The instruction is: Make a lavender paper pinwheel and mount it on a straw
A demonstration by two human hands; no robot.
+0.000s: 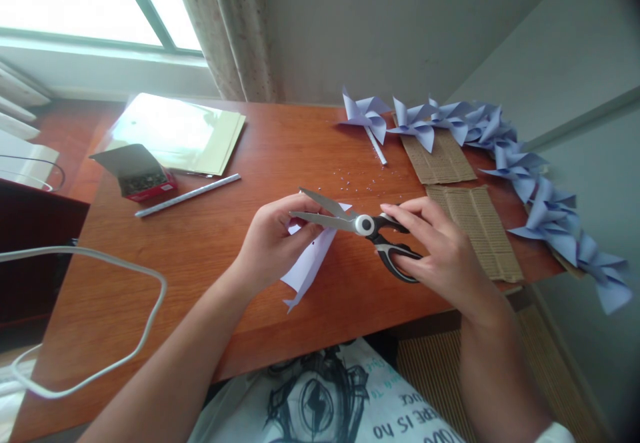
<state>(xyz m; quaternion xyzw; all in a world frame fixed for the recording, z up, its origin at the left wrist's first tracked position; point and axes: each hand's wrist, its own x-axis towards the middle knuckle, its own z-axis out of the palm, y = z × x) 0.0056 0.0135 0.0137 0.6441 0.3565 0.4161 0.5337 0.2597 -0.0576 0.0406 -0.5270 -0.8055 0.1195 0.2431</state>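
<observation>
Far out to the left of both hands, a white cable (125, 283) loops over the reddish-brown wooden table (200, 249). Beyond it lies a small red open-lidded cardboard box (140, 176), with a sheaf of pale glossy sheets (185, 129) behind it and a thin white paper stick (187, 195) lying just in front.

The left hand (273, 243) is closed around a folded piece of pale lilac paper (310, 263), thumb on top and fingers underneath, so that the paper hangs from the pinch toward the table's near edge. The sheet looks light and limp; it would likely crease or tear if gripped hard, and is best held close to the cut line, where it stays taut.

Just right of that pinch, the grey-bladed scissors with black-and-grey handles (363, 226) point left, blades parted, over the top of the paper. The right hand (440, 249) holds them by the handle loops, fingers through and around them. They look stiff and comparatively heavy, with sharp edges, and the loops are the only safe hold.

Beyond the scissors, tiny white scraps (360, 179) dot the wood. Right of the right hand lie ribbed brown cardboard strips (475, 229), and a row of lilac paper pinwheels (525, 163) runs along the far and right edges.
</observation>
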